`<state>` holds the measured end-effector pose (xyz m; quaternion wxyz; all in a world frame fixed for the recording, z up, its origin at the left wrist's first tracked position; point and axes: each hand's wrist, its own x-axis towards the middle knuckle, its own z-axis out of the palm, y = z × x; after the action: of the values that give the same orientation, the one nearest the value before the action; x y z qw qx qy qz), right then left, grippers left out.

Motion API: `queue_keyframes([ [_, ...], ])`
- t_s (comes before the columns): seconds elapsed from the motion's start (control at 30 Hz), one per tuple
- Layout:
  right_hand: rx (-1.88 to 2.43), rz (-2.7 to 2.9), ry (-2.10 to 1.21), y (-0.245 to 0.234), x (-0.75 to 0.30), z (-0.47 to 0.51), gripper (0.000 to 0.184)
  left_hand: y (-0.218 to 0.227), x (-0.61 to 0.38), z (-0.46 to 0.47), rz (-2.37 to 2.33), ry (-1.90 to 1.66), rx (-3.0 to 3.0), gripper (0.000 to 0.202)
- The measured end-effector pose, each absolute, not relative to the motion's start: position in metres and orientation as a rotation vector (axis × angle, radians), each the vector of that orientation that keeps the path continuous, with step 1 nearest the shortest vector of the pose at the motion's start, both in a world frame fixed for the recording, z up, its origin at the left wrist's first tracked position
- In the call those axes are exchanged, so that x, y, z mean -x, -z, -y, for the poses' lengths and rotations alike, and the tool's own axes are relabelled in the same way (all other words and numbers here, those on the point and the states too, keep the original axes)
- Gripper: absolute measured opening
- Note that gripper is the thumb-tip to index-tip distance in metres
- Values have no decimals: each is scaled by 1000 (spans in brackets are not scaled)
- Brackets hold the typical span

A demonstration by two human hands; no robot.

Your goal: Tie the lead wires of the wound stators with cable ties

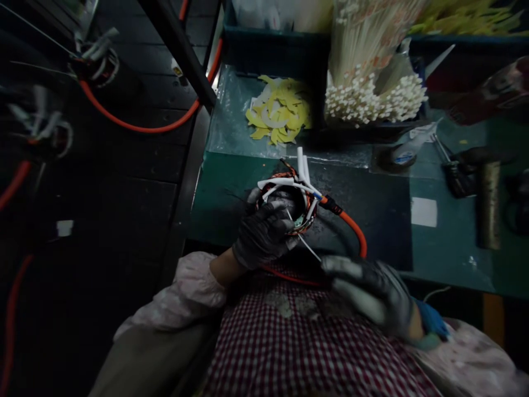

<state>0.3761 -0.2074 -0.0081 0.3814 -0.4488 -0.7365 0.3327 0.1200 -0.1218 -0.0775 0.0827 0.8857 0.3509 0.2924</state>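
A round motor stator (312,212) with dark and orange windings sits on the bench in front of me, several white sleeves around and above its rim. From its right side runs a thick orange cable (356,231). My left hand (264,234), in a dark grey glove, is closed on the stator's near left edge. A thin white cord (309,247) stretches from the winding toward the lower right. Its end is pinched in my gloved right hand (370,289), which is partly smeared by motion. The stator's underside is hidden.
Yellow curved pieces (281,110) lie on clear plastic behind the stator. A bin holds a bundle of thin white tubes (376,94). Tools, including a wooden-looking handle (490,204), lie at right. More stators (99,66) with orange cables stand at left.
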Motion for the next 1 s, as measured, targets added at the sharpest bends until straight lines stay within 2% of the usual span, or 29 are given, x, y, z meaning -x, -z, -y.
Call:
queue_keyframes([
  [0.07, 1119, 1889, -739, 18, -367, 184, 34, 77, -120, 119, -1044, -879, -2691, 20],
  [0.17, 1327, 1972, -626, 26, -356, 154, 27, 75, -122, 117, -980, -939, -2656, 18],
  [0.3, 1475, 2110, -519, 25, -345, 132, 30, 72, -122, 116, -962, -894, -2590, 12],
  [0.4, 1372, 1992, -680, 20, -342, 125, 22, 69, -122, 115, -940, -906, -2575, 12],
  [0.53, 1277, 1609, -1072, 9, -350, 117, 15, 68, -121, 114, -910, -830, -2566, 21],
  [0.7, 1130, 1684, -1482, -3, -361, 112, 14, 71, -119, 115, -927, -844, -2562, 27],
  [0.8, 1157, 1685, -1476, -4, -361, 113, 11, 69, -119, 114, -888, -923, -2542, 27],
  [1.0, 1289, 1553, -1283, -1, -360, 116, 6, 60, -126, 110, -837, -1094, -2537, 12],
])
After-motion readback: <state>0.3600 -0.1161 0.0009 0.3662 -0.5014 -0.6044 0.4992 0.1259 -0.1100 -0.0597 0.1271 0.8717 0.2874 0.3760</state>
